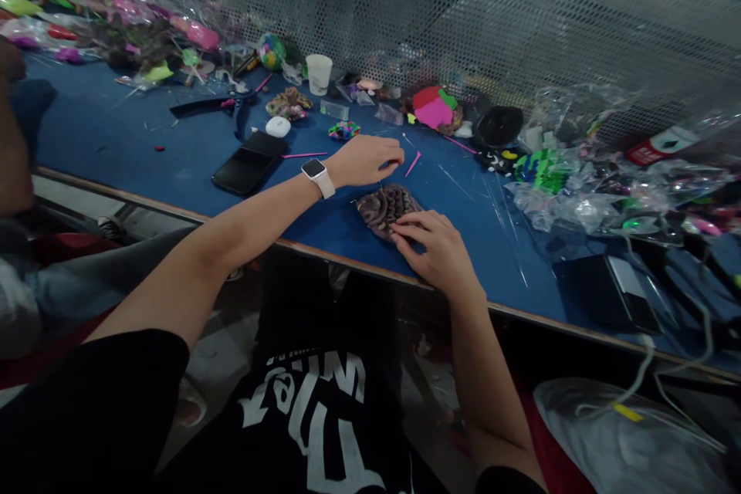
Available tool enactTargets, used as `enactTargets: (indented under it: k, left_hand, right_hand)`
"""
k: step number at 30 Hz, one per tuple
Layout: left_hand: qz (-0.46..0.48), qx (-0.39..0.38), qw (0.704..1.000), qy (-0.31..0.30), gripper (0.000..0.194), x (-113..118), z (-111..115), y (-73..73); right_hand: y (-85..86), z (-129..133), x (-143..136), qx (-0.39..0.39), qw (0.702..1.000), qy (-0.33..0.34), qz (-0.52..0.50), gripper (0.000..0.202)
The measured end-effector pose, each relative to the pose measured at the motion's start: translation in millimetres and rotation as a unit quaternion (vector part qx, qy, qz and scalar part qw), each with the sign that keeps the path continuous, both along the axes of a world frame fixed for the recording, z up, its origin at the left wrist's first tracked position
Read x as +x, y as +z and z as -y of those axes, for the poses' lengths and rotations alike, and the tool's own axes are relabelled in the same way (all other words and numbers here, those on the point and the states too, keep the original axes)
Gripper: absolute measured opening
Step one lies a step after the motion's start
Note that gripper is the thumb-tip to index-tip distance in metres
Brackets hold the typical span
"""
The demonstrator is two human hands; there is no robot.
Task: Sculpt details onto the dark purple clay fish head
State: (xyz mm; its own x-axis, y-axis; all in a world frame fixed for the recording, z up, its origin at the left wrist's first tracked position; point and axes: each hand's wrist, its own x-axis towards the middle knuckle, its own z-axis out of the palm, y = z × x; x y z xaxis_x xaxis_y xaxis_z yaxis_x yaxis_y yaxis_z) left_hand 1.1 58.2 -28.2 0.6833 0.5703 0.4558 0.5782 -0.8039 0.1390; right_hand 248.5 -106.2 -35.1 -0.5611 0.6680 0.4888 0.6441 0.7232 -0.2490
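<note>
A grey-brown marbled clay fish [385, 208] with scale-like marks lies on the blue tabletop near its front edge. Thin wire-like bits stick out at its left end and top. My right hand [437, 247] grips the fish's right side, thumb and fingers closed against it. Just above and beyond the fish is my left hand [367, 160], apart from it, with thumb and fingertips pinched together. Whatever that pinch holds is too small to make out. A pink modelling tool [413, 164] lies to the right of my left fingertips, and another pink stick [305, 155] is left of that hand.
Left of my forearm lie a black phone [250, 162], a white earbud case [278, 126] and scissors [236, 104]. A paper cup [319, 74] stands near the perforated metal screen [405, 8]. Plastic-wrapped pieces crowd both ends; a black box [607, 293] is at right. A neighbour's arm [12, 131] shows at left.
</note>
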Motion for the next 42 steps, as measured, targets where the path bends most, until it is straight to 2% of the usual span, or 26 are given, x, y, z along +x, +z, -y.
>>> enactTargets:
  k: [6, 10, 13, 17, 20, 22, 24, 26, 29, 32, 38, 42]
  left_hand:
    - [-0.062, -0.005, 0.996, 0.062, 0.029, -27, -15, 7.7]
    - [-0.090, -0.024, 0.995, 0.045, 0.029, -43, -25, 6.3]
    - [-0.102, -0.034, 0.994, 0.020, 0.027, -46, -31, 0.9]
    - [-0.111, -0.040, 0.993, 0.002, 0.030, -46, -38, -6.3]
    - [-0.109, -0.077, 0.991, -0.002, 0.036, -47, -42, -8.4]
    - [-0.082, -0.107, 0.991, -0.017, 0.038, -46, -42, -8.0]
    - [-0.032, -0.130, 0.991, -0.030, 0.036, -42, -40, -6.6]
    - [0.021, -0.151, 0.988, -0.035, 0.033, -36, -35, -4.7]
    - [0.087, -0.187, 0.977, -0.045, 0.029, -24, -26, -1.8]
    - [0.153, -0.229, 0.958, -0.075, 0.028, -17, -18, -0.1]
    - [0.220, -0.296, 0.920, -0.131, 0.041, -20, -21, -0.2]
    - [0.215, -0.309, 0.915, -0.145, 0.036, -23, -28, 1.1]
  right_hand:
    - [-6.2, 6, 1, 0.005, 0.999, -0.030, -0.020, 0.017]
    - [-9.0, 10, 3, -0.010, 0.999, -0.028, -0.023, 0.018]
    - [-0.5, 5, 4, -0.001, 0.999, -0.033, -0.026, 0.019]
    - [28.3, -29, -1, 0.013, 0.999, -0.035, -0.011, 0.020]
    - [49.7, -76, -9, 0.002, 1.000, -0.007, 0.013, 0.022]
    - [55.4, -109, -15, -0.025, 0.999, 0.026, 0.040, 0.024]
    - [51.7, -135, -20, -0.048, 0.996, 0.056, 0.045, 0.030]
    - [40.8, -151, -23, -0.055, 0.996, 0.074, 0.017, 0.033]
    - [20.8, -156, -21, -0.048, 0.995, 0.060, -0.059, 0.030]
    - [9.1, -152, -15, -0.026, 0.991, 0.046, -0.124, 0.019]
    - [12.6, -149, -13, -0.019, 0.989, 0.031, -0.142, 0.013]
    - [15.7, -146, -21, -0.012, 0.990, 0.033, -0.136, 0.012]
